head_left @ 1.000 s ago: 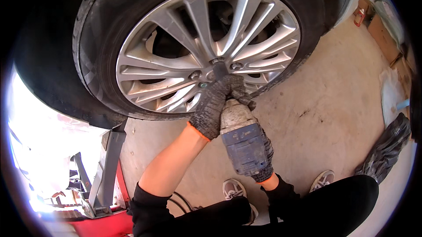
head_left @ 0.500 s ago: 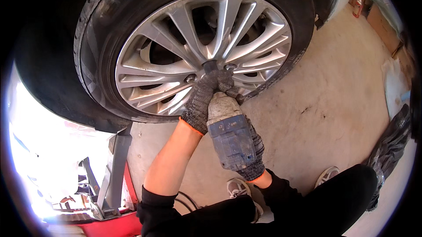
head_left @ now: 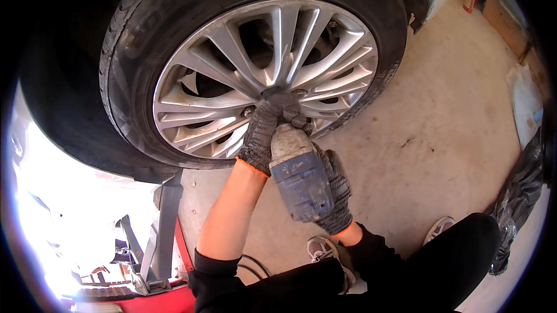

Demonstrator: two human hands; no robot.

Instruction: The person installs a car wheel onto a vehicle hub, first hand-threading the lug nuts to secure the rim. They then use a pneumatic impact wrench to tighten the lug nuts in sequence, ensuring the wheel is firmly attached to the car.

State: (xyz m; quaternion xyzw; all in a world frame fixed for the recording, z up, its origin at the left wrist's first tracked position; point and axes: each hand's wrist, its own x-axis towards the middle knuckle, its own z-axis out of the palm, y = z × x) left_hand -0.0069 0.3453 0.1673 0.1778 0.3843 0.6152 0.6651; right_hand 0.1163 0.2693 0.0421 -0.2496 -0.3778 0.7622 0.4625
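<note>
Against the middle of a silver alloy wheel rests the dark socket of an impact wrench. The wrench has a worn blue body and a scuffed grey nose, and it slants down toward me. Wrapped round the socket, close to the hub, is my left hand in a grey knit glove. My right hand, gloved alike, grips the wrench from its right side; the handle and trigger are hidden behind the body. Lug bolts show beside the socket.
A black tyre surrounds the wheel. At lower left stand a grey metal support and a red base. A black hose lies near my shoe. A black plastic bag, cardboard and a red spray can lie rightward.
The view has shifted slightly. Less of the socket shows ahead of my left hand, which sits nearer the hub. Both hands keep their hold on the wrench and socket.
</note>
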